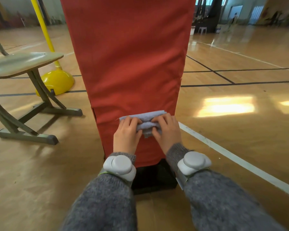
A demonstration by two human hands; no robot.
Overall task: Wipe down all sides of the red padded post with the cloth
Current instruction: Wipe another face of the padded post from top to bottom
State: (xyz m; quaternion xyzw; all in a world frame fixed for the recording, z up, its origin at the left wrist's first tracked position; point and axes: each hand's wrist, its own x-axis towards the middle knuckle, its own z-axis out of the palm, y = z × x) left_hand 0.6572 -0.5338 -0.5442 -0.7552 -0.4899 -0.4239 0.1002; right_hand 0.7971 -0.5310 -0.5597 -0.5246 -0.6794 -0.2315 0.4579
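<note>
Your left hand [126,132] and your right hand [167,130] both grasp the folded blue-grey cloth [144,120]. The fingers curl over its upper fold, the thumbs tuck under its lower edge, and the knuckles almost meet in the middle. Together the hands press the cloth against the face of the red padded post [130,55] that looks toward you. It sits low down, a little above where the padding ends over the black base [153,179].

With the cloth this close to the bottom, you are probably finishing a pass on the near face. The red fabric shows no damp streak or mark that separates wiped from unwiped, so you cannot confirm how much of this face is covered. Only a thin sliver of the left edge shows, and the other sides are hidden from you. Treat those sides as work left to do.

Counting what is here:
- Two hands hold one cloth against one post.
- You wear two pale grey wrist devices, one [119,165] on the left and one [194,162] on the right, each strapped over a grey knitted sleeve.
- To your left stands one chair [23,64] with a pale seat and a metal frame, near the post but not touching it.
- Behind the chair leans one yellow pole [45,30] on a domed yellow foot.
- All of it stands on a wooden sports floor [240,130] marked with black and white lines.
</note>
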